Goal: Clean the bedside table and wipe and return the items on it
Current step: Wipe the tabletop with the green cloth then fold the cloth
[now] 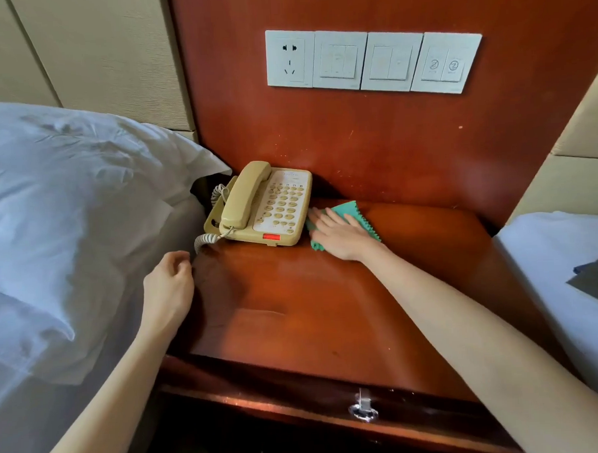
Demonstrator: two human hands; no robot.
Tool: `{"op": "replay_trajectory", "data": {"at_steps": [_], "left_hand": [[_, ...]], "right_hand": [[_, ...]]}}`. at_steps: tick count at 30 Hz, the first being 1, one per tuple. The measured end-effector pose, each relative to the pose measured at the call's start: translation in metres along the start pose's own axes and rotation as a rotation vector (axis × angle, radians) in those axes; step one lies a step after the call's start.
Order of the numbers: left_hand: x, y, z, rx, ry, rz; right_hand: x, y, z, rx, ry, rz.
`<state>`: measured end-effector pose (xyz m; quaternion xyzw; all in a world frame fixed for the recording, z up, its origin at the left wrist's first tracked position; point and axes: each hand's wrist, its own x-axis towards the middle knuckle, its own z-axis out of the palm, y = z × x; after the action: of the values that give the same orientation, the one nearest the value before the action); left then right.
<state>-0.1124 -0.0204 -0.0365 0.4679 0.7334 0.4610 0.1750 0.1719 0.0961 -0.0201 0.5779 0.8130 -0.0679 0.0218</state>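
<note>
Pressed flat, fingers spread, on a crumpled teal cleaning cloth (pixel 355 220) with a zigzag edge: right hand (pixel 339 236), palm down at the back of the glossy reddish-brown wooden table (pixel 328 310). Hung loosely curled over the table's left edge, close to the white pillow (pixel 67 209), holding nothing: left hand (pixel 168 290). Kept well apart, one hand at each side of the tabletop.

Sat just left of the right hand, touching or nearly touching the cloth's edge: a beige corded push-button telephone (pixel 266 207), handset in its cradle, coiled cord trailing toward the left hand. Seen nothing else on the tabletop. Mounted on the red wooden panel beyond both hands: a row of white wall switches and a socket (pixel 372 60).

Judged as mid-task: wiping under way at the back strip beside the telephone. Could not tell how much of the surface nearer the hands had been covered; faint dull smears visible there. Probably left to do: the patch beneath the telephone, the telephone itself, and setting it squarely back. Drawer front with metal pull (pixel 364 410) below both forearms, no sign either way of cleaning.
</note>
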Motion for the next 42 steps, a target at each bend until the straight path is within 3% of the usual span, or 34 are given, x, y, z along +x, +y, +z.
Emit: {"op": "replay_trajectory", "data": {"at_steps": [5,9,12,18,23,29,34,38,42], "left_hand": [[0.000,0.003,-0.001,-0.012,-0.023,-0.007],[-0.003,0.005,-0.003,-0.024,-0.035,-0.001],[-0.003,0.007,-0.005,-0.054,-0.027,-0.010],[-0.001,0.001,-0.005,-0.084,-0.036,-0.015],[0.001,-0.001,-0.009,-0.225,-0.075,-0.043],[0.000,-0.001,-0.019,-0.569,-0.150,-0.153],[0.009,-0.018,-0.030,-0.879,-0.224,-0.383],[0.011,-0.040,-0.047,-0.853,-0.218,-0.373],[0.014,-0.049,-0.061,-0.840,-0.318,-0.347]], "right_hand": [[-0.104,-0.021,0.019,-0.037,-0.037,-0.236],[-0.192,-0.018,0.033,0.031,-0.014,-0.285],[-0.236,0.005,0.034,0.050,0.017,-0.133],[-0.289,0.056,0.039,0.004,0.121,0.411],[-0.295,0.012,0.052,0.025,0.219,0.632],[-0.223,-0.081,0.060,0.004,0.256,0.352],[-0.126,-0.138,0.045,0.057,0.145,0.106],[-0.063,-0.172,0.035,0.085,0.065,0.062],[-0.030,-0.207,0.026,0.061,0.035,0.019]]}}
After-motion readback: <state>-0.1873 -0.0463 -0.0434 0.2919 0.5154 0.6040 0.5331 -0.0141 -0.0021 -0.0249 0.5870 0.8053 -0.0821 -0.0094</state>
